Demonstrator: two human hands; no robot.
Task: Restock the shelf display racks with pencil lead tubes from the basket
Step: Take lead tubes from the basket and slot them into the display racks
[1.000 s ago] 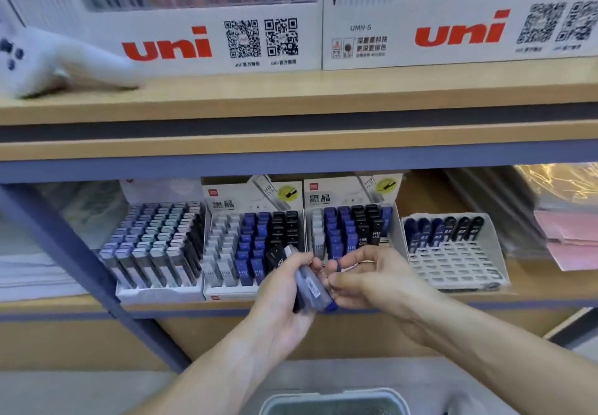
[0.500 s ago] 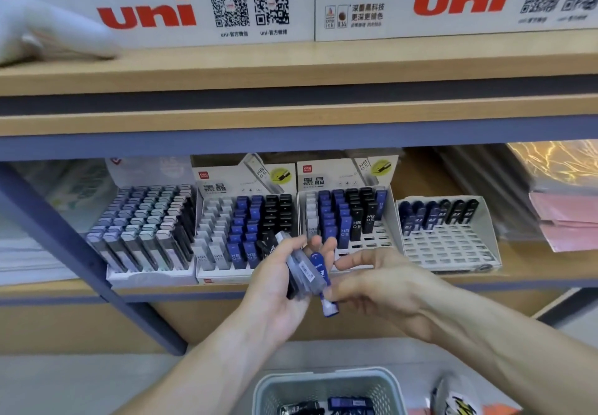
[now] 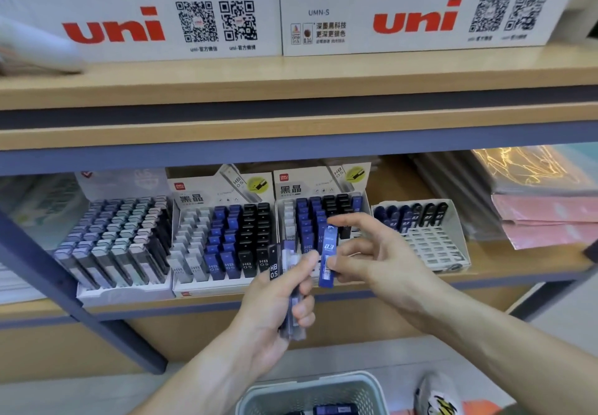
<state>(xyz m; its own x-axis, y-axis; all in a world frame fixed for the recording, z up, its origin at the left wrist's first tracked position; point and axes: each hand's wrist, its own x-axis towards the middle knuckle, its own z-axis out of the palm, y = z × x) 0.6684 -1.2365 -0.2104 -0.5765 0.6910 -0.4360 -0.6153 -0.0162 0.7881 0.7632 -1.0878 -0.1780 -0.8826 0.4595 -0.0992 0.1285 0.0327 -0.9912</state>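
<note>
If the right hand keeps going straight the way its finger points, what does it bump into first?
Probably the third rack, the half-filled one: the right hand, pinching a blue 0.3 tube, points its forefinger there. Depth is unclear.

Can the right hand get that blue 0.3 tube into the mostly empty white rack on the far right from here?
Probably yes. The right hand pinches the blue tube, and the white rack sits just to its right with most slots bare. Nothing stands between them; the left hand with its bundle is on the other side.
</note>
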